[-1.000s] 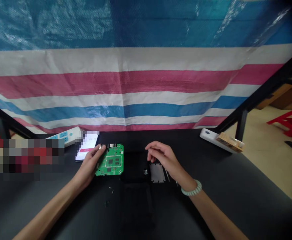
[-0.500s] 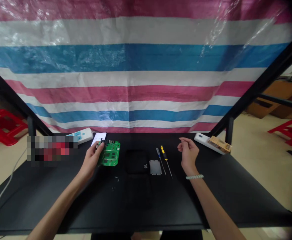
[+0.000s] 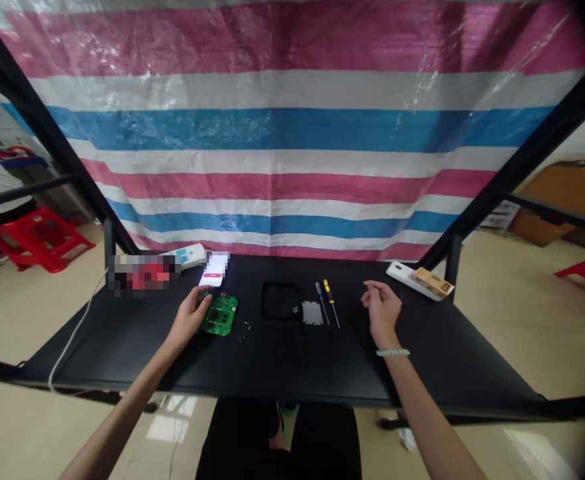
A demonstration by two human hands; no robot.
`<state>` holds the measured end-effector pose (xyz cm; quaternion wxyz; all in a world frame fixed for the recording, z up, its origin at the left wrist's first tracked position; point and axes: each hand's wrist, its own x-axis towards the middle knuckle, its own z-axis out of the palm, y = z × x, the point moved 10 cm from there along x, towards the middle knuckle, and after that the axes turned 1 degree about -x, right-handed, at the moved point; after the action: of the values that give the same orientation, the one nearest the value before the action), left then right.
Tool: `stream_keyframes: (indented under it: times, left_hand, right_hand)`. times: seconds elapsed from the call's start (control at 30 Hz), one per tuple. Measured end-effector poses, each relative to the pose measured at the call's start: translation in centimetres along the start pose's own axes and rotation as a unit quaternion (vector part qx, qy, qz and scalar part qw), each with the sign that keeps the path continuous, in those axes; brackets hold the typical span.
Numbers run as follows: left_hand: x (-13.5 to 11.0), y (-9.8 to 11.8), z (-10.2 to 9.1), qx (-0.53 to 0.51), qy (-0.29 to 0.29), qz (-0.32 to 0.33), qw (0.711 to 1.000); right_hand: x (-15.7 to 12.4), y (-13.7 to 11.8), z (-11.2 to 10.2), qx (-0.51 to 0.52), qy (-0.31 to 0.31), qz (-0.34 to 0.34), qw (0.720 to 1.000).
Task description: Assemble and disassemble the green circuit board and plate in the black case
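Observation:
My left hand (image 3: 189,317) grips the left edge of a green circuit board (image 3: 221,315), thumb on top; whether the board rests on the table or is just above it I cannot tell. To its right are tiny loose screws (image 3: 245,327). A black square casing (image 3: 281,318) sits mid-table, with a grey metal plate (image 3: 313,313) beside it. Two screwdrivers lie side by side, one blue-handled (image 3: 319,291) and one yellow-and-black (image 3: 328,291). Right of them my right hand (image 3: 383,311) has its fingers curled in, with nothing visible in them.
A lit phone (image 3: 215,269) lies behind the board. A white power strip (image 3: 192,255) and a blurred-out item (image 3: 145,274) are at the back left. At the back right a small box (image 3: 435,283) rests on a white strip (image 3: 406,275). A striped sheet (image 3: 272,160) hangs behind.
The camera view has shifted, showing more of the floor in front. The circuit board now appears lower and flatter under my left hand. My right hand keeps its curled pose.

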<state>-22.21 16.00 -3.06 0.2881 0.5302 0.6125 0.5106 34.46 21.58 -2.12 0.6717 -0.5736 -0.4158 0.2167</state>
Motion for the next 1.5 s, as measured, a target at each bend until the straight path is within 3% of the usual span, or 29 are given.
stream_keyframes:
  times: [0.43, 0.77, 1.2, 1.5]
  left_hand:
    - [-4.9, -0.1, -2.7, 0.147, 0.058, 0.017, 0.987]
    - [-4.9, 2.1, -1.8, 0.218, 0.066, 0.02, 0.973]
    - [-4.7, 1.0, -2.3, 0.216, 0.066, -0.044, 0.973]
    - [-4.7, 1.5, -1.7, 0.259, 0.062, -0.037, 0.963]
  right_hand:
    - [-0.1, 1.5, 0.5, -0.009, -0.022, 0.048, 0.999]
    - [-0.4, 2.0, 1.0, -0.048, -0.043, 0.051, 0.997]
    - [-0.6, 2.3, 0.5, -0.083, -0.026, 0.063, 0.994]
    - [1.9, 2.9, 2.1, -0.061, -0.012, 0.056, 0.996]
